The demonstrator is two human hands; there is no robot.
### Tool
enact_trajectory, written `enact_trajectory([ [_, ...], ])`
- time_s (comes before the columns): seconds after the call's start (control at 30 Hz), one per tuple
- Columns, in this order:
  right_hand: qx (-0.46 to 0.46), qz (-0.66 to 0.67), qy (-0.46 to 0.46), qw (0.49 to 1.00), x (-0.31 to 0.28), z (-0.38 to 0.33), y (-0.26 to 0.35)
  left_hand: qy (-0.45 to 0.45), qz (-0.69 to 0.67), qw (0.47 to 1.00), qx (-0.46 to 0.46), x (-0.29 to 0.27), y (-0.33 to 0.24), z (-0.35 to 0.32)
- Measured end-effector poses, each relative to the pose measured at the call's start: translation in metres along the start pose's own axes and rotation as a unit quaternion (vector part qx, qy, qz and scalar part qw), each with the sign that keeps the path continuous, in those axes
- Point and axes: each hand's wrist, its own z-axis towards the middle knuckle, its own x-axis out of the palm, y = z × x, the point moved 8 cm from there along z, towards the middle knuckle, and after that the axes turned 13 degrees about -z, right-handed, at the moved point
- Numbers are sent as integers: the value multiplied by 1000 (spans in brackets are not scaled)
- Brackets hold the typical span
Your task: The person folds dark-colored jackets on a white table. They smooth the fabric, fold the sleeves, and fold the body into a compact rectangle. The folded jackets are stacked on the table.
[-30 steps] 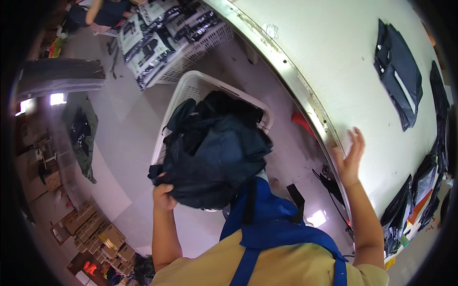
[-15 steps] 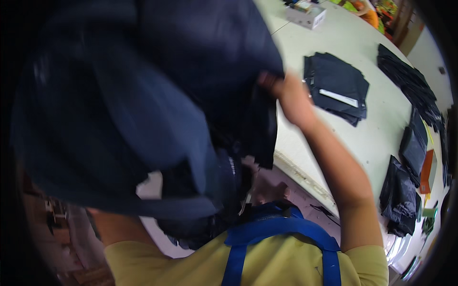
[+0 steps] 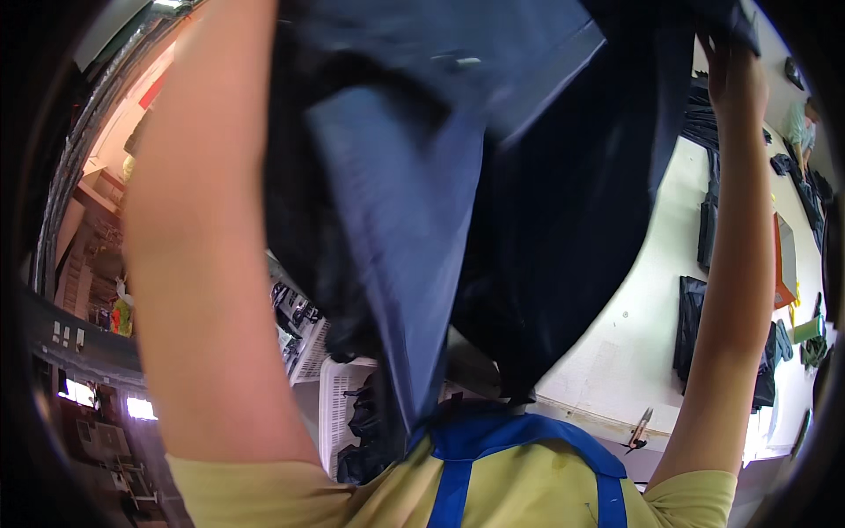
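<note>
A large dark navy garment (image 3: 563, 202) hangs raised in front of me, its panels spread and blurred by motion. Its lower end comes down to the blue apron (image 3: 519, 436) on my chest. At the upper right, my right hand (image 3: 738, 75) is closed on the garment's edge, arm stretched up. My left arm reaches up along the garment's left side, and the hand is cut off by the upper edge of the picture. Whether the garment is trousers or something else I cannot make out.
Right of the garment runs a white table (image 3: 607, 352) with folded dark garments (image 3: 689, 326), an orange box (image 3: 783, 264) and thread snips (image 3: 642, 429) at its near edge. A white plastic basket (image 3: 330, 400) holds dark pieces below. A co-worker (image 3: 803, 128) stands far right.
Both arms have lifted, carrying the garment up and spreading it. My right hand has moved up and to the right. My left arm, mostly covered before, now shows at the left.
</note>
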Motion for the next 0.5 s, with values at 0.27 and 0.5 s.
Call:
enact_trajectory([
  [0.27, 288, -308, 50, 905, -202, -119, -213, 268, -87, 894, -349, 220, 124, -372],
  [0.5, 329, -573, 101, 744, -208, -245, -226, 504, -52, 838, -202, 227, -57, -542],
])
